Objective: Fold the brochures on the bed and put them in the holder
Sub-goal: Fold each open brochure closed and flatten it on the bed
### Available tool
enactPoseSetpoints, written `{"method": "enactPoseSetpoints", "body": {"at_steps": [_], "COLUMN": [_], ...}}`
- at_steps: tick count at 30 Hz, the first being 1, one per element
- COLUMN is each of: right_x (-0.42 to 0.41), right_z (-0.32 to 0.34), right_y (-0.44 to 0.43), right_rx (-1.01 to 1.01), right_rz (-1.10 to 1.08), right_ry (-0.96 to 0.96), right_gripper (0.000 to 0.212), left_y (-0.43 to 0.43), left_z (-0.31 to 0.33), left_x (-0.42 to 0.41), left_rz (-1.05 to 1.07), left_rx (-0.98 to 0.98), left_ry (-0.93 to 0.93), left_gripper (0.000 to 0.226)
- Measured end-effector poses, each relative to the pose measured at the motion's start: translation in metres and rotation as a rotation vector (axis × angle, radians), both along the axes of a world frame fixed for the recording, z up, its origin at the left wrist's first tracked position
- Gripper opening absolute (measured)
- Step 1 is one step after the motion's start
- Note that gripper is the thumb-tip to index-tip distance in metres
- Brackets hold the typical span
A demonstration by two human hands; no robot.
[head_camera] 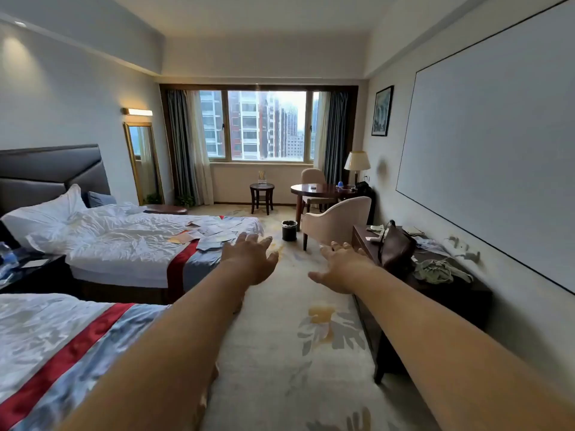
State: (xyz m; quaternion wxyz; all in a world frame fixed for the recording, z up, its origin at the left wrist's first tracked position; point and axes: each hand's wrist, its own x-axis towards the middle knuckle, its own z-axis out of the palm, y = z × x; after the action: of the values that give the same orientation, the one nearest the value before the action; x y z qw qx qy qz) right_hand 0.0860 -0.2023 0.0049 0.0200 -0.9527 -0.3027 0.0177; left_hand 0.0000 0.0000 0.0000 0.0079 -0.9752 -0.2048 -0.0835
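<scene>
Both arms stretched out above the carpet, left hand and right hand spread with straight fingers, grasping nothing, brochures scattered loose over the foot of the far bed, holder upright on the small round table below the window.

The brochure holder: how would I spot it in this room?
Look below the big window. A small dark round side table stands there, left of the larger table. The holder is the little upright stand, alone on its top.
</scene>
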Motion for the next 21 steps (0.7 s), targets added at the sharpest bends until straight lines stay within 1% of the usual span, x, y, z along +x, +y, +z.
{"method": "enactPoseSetpoints", "body": {"at_steps": [3,6,10,17,19,21], "right_x": [0.031,0.067,0.133,0.267,0.306,0.338], "right_z": [-0.006,-0.011,-0.014,-0.004,-0.003,-0.006], "right_y": [0.016,0.034,0.066,0.121,0.136,0.151], "right_rx": [-0.012,-0.018,-0.048,-0.056,-0.05,-0.051], "right_rz": [-0.018,-0.014,0.004,0.051,0.061,0.062], "right_ry": [0.006,0.012,-0.017,-0.046,-0.061,-0.057], "right_gripper": [0.084,0.083,0.083,0.083,0.084,0.084], "left_y": [0.008,0.019,0.047,0.094,0.107,0.119], "left_z": [-0.012,-0.02,-0.015,0.002,0.0,-0.01], "left_x": [0.024,0.058,0.118,0.254,0.296,0.329], "left_rz": [-0.009,-0.011,-0.014,0.023,0.039,0.058], "left_rx": [-0.025,-0.058,-0.025,0.01,-0.012,-0.029], "left_ry": [0.048,0.078,0.095,0.076,0.041,0.046], "left_gripper": [0.064,0.063,0.063,0.062,0.062,0.062]}}
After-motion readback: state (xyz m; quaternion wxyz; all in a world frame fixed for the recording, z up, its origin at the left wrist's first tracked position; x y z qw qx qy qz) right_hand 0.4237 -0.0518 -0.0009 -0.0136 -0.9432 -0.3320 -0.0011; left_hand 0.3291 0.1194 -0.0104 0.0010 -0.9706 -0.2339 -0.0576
